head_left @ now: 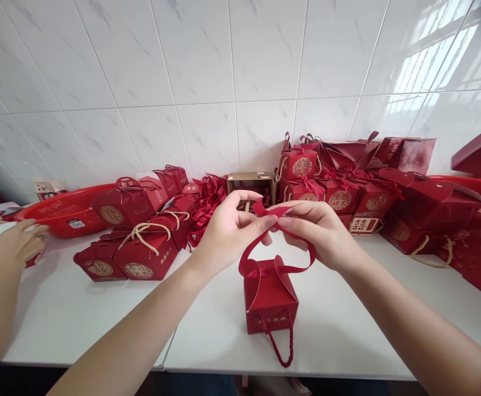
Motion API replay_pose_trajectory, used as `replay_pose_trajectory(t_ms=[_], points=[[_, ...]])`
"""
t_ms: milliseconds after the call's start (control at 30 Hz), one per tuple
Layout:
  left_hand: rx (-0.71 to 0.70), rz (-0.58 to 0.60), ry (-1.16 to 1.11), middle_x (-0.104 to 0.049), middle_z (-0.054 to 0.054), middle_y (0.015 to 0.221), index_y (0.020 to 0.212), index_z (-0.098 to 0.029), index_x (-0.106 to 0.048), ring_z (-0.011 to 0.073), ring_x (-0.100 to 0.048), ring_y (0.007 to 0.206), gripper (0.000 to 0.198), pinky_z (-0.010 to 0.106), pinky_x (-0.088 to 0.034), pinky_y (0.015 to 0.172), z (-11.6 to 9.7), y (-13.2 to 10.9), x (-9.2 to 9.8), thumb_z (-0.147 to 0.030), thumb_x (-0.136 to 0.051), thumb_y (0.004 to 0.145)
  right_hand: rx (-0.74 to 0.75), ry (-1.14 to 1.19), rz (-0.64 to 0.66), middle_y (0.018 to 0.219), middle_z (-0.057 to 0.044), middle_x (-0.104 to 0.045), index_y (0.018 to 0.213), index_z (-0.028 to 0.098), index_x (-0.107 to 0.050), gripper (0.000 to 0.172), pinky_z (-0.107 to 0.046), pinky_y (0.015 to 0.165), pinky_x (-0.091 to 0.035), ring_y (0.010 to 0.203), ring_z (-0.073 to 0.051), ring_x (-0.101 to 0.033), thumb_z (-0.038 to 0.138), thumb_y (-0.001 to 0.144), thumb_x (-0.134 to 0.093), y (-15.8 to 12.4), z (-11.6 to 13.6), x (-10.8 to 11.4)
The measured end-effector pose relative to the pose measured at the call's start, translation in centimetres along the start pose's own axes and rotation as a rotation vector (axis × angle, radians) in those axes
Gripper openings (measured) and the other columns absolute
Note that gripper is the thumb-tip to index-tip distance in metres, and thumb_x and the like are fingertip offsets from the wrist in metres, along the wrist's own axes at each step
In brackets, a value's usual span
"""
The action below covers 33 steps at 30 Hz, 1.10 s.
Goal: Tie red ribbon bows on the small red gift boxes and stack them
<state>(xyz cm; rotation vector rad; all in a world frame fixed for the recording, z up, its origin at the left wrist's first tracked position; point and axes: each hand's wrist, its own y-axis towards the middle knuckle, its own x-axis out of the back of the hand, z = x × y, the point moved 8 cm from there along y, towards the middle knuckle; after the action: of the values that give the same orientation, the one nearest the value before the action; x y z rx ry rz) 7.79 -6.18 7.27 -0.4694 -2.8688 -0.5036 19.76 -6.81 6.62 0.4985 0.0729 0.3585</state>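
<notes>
- At the near middle, a small red box point(271, 302) stands upright on the white table point(339, 335); its red rope handle point(291, 341) hangs down on the near side.
- A red ribbon point(310, 256) goes up in a loop from the top of this box; its upper part is between the two hands.
- The left hand point(240, 220) pinches the ribbon between thumb and fingers; the right hand point(323, 228) pinches it also, just beside; whether the fingertips touch each other, I cannot tell.
- At the left edge is another person's hand point(15, 242), with fingers bent; what it holds, I cannot tell.
- Farther, red gift boxes point(152, 247) stand at left, near a red plastic basin point(61, 223); a ribbon pile point(209, 206) lies to their right.
- Beyond the hands is a cardboard box point(251, 177); stacked red boxes point(339, 201) stand right of it; a tiled wall point(203, 60) is behind all.
</notes>
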Motion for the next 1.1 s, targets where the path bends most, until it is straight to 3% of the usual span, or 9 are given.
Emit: replay_pose_trajectory(t_ms=[200, 367, 467, 567, 733, 833, 933, 1033, 1100], points=[[0.056, 0.129, -0.225, -0.064, -0.002, 0.072, 0.114, -0.021, -0.046, 0.0154, -0.064, 0.068, 0.040, 0.027, -0.049, 0.066, 1.2, -0.3, -0.1, -0.020, -0.065, 0.078, 0.202, -0.198, 0.078, 0.073, -0.001, -0.064, 0.089, 0.020, -0.069, 0.016, -0.021, 0.049, -0.048, 0.055, -0.009, -0.055, 0.028, 0.089, -0.055, -0.4, 1.1, -0.2], [0.159, 0.073, -0.428, -0.058, -0.002, 0.070, 0.103, -0.018, -0.056, 0.0125, -0.060, 0.066, 0.030, 0.024, -0.048, 0.062, 2.7, -0.2, 0.8, -0.015, -0.065, 0.074, 0.587, -0.710, 0.183, 0.101, -0.006, -0.068, 0.105, 0.025, -0.067, 0.027, -0.031, 0.077, -0.054, 0.092, -0.017, -0.064, 0.014, 0.092, -0.046, -2.0, 2.3, -0.7], [0.203, 0.095, -0.472, -0.062, 0.001, 0.076, 0.102, -0.017, -0.057, 0.0142, -0.062, 0.070, 0.025, 0.026, -0.050, 0.066, 3.0, -0.3, 0.5, -0.018, -0.063, 0.078, 0.724, -0.945, 0.131, 0.104, -0.006, -0.069, 0.109, 0.028, -0.067, 0.033, -0.034, 0.076, -0.054, 0.089, -0.019, -0.064, 0.010, 0.090, -0.046, -2.6, 2.3, -0.7], [0.113, 0.093, -0.336, -0.067, 0.004, 0.080, 0.113, -0.019, -0.055, 0.0175, -0.064, 0.074, 0.032, 0.030, -0.050, 0.071, 2.4, -0.7, 0.3, -0.023, -0.059, 0.082, 0.767, -0.976, 0.032, 0.110, -0.007, -0.068, 0.110, 0.029, -0.067, 0.035, -0.036, 0.076, -0.054, 0.092, -0.020, -0.064, 0.009, 0.087, -0.049, -3.1, 2.6, -0.7], [-0.279, -0.344, 0.322, -0.069, 0.002, 0.081, 0.130, -0.025, -0.050, 0.0167, -0.060, 0.067, 0.053, 0.025, -0.046, 0.065, -0.4, -3.1, 3.6, -0.028, -0.064, 0.079, 0.568, -0.746, -0.414, 0.110, -0.007, -0.066, 0.101, 0.027, -0.070, 0.023, -0.037, 0.078, -0.055, 0.095, -0.022, -0.065, 0.016, 0.086, -0.055, -4.1, 2.9, 3.0], [-0.351, -0.447, 0.608, -0.059, -0.003, 0.066, 0.122, -0.025, -0.056, 0.0147, -0.054, 0.061, 0.046, 0.024, -0.044, 0.069, -0.2, -4.8, 5.8, -0.025, -0.064, 0.077, 0.373, -0.759, -0.581, 0.096, -0.006, -0.067, 0.082, 0.023, -0.068, 0.011, -0.032, 0.065, -0.053, 0.083, -0.021, -0.064, 0.025, 0.085, -0.058, -5.9, 1.4, 6.8], [-0.263, -0.408, 0.863, -0.041, -0.007, 0.058, 0.115, -0.025, -0.059, 0.0116, -0.044, 0.052, 0.039, 0.021, -0.040, 0.063, 2.7, -6.4, 8.8, -0.021, -0.059, 0.076, 0.188, -0.962, -0.557, 0.090, -0.006, -0.067, 0.073, 0.022, -0.064, 0.014, -0.032, 0.061, -0.051, 0.076, -0.020, -0.062, 0.029, 0.083, -0.057, -8.6, -1.4, 10.6], [-0.027, -0.129, 0.930, -0.037, -0.007, 0.058, 0.115, -0.025, -0.056, 0.0117, -0.043, 0.049, 0.039, 0.020, -0.039, 0.055, 8.7, -7.9, 10.1, -0.018, -0.051, 0.077, -0.124, -1.121, -0.371, 0.081, -0.005, -0.068, 0.073, 0.022, -0.065, 0.018, -0.033, 0.054, -0.050, 0.064, -0.021, -0.061, 0.032, 0.083, -0.054, -11.5, -6.5, 13.9], [0.080, -0.017, 0.879, -0.045, -0.005, 0.062, 0.115, -0.025, -0.054, 0.0139, -0.051, 0.054, 0.037, 0.022, -0.044, 0.058, 11.9, -8.8, 9.9, -0.019, -0.048, 0.078, -0.280, -1.089, -0.254, 0.085, -0.006, -0.070, 0.076, 0.022, -0.067, 0.023, -0.034, 0.056, -0.053, 0.069, -0.022, -0.065, 0.037, 0.085, -0.053, -13.0, -9.5, 14.7]])
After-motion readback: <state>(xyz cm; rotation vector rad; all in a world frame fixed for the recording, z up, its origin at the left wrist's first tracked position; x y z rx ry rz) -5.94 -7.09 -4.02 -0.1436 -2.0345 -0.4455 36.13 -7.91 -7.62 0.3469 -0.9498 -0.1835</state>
